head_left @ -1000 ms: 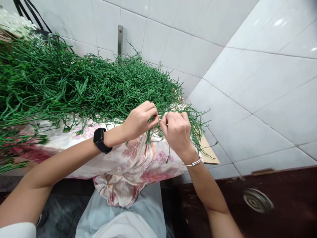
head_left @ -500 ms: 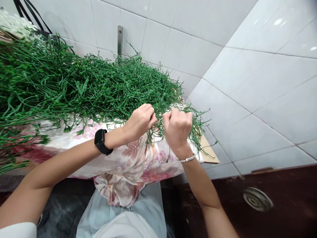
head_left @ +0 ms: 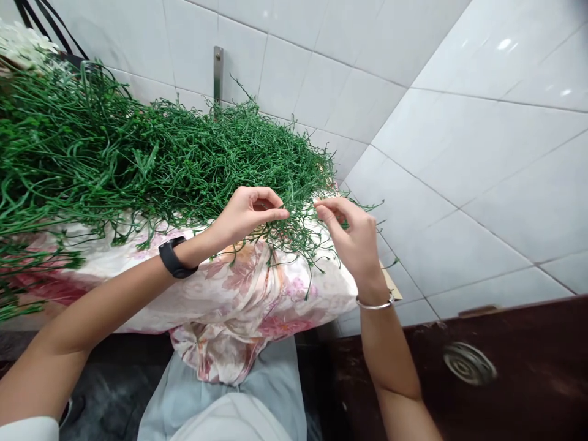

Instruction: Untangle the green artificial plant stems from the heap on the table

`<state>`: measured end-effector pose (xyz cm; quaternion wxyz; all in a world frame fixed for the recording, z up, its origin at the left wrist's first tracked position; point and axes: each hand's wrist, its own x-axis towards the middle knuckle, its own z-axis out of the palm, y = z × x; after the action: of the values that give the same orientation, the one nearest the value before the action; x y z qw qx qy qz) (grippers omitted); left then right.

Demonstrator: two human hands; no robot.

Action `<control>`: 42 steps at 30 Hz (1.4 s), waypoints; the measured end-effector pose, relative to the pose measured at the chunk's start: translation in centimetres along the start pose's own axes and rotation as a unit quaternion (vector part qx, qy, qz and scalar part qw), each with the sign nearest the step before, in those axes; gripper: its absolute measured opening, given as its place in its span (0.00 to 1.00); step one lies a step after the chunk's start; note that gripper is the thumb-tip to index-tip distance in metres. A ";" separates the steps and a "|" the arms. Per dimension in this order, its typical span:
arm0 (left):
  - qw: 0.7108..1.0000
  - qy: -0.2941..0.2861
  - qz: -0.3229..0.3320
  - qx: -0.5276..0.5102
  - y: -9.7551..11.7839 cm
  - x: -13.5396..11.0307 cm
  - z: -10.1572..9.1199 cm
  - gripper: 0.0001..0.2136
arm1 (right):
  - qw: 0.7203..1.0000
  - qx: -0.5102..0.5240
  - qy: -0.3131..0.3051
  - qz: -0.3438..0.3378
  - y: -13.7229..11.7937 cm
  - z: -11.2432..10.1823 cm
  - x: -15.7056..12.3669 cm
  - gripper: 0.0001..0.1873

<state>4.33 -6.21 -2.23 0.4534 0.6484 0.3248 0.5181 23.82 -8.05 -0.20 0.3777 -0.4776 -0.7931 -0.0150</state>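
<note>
A long heap of thin, branching green plant stems (head_left: 220, 153), which look artificial, covers the back of the table. My left hand (head_left: 250, 211), with a black watch on its wrist, is over the front edge of the heap. Its thumb and forefinger pinch a thin green stem, partly lost among the others. To the right, my right hand (head_left: 353, 236), wearing a silver bangle, has thumb and forefinger pressed together. What lies between those fingertips is too small to make out. A looser clump of green stems (head_left: 298, 236) lies between and beneath both hands.
A floral cloth (head_left: 229, 294) covers the table and bunches over its front edge towards my lap. White tiled walls (head_left: 459, 153) stand behind and to the right. White flowers (head_left: 25, 40) are at far left. A dark red surface with a round metal piece (head_left: 469, 362) is lower right.
Both hands have turned from closed fists to fingertip pinches. The right hand has shifted rightwards and the left slightly left, so they are farther apart. The view has moved a little.
</note>
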 end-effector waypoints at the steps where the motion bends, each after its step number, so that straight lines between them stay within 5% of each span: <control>1: 1.000 -0.008 -0.002 -0.006 0.0 0.0 0.0 0.12 | 0.999 0.037 -0.002 -0.015 -0.4 0.2 0.0 0.10; 7: 0.998 -0.050 -0.012 -0.022 0.2 0.0 0.1 0.10 | 0.993 0.066 -0.002 -0.102 -1.3 1.2 0.4 0.08; 12: 0.997 -0.073 0.023 -0.019 0.4 0.0 -0.1 0.09 | 0.992 0.036 0.056 -0.107 -0.9 1.3 0.4 0.06; 18: 0.994 -0.108 -0.013 -0.005 0.4 0.0 0.2 0.08 | 0.990 -0.015 0.101 -0.098 -0.9 1.2 0.3 0.05; 28: 0.996 -0.083 0.012 0.039 -0.1 0.0 0.2 0.08 | 0.972 -0.138 0.132 -0.136 -0.1 1.5 -0.2 0.07; 38: 0.996 -0.071 0.023 0.047 -0.7 -0.3 1.3 0.06 | 0.975 -0.159 0.140 -0.061 0.9 2.1 -0.5 0.10; 42: 0.999 -0.003 0.022 0.050 -0.3 -0.2 0.3 0.06 | 0.960 -0.161 0.227 -0.014 3.0 0.4 -0.1 0.10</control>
<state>4.58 -6.35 -2.62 0.4105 0.6787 0.3344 0.5090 25.94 -6.33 -1.54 0.4657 -0.5052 -0.6800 -0.2560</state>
